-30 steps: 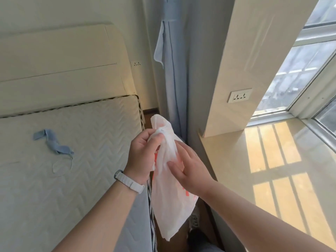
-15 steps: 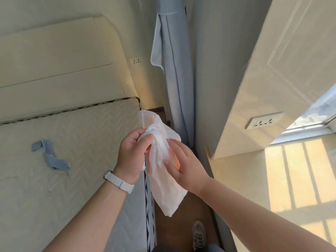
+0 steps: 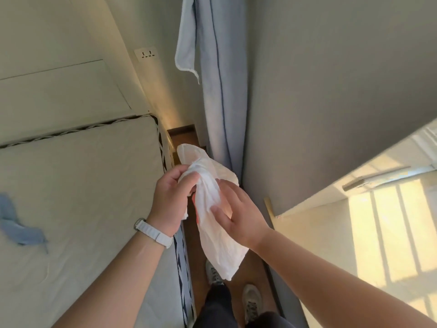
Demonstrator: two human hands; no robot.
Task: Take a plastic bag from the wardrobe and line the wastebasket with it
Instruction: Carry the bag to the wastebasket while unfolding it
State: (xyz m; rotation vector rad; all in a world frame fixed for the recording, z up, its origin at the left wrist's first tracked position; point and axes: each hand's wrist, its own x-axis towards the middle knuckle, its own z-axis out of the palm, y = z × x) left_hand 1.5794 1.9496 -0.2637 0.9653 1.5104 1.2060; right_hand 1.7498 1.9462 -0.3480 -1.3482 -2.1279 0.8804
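A blue cloth [image 3: 16, 223] on the mattress [image 3: 82, 185] is cut off by the frame's left edge. My left hand [image 3: 170, 200], white strap [image 3: 153, 233] at the wrist, curls its fingers round the bunched top of the plastic bag [image 3: 212, 223], fingertips buried in the folds. The bag hangs crumpled over the narrow floor strip [image 3: 195, 259] between mattress edge and curtain [image 3: 220, 91]. My right hand [image 3: 238, 214] pinches its middle, fingers partly hidden behind the film. A sunlit ledge [image 3: 314, 245] lies further right.
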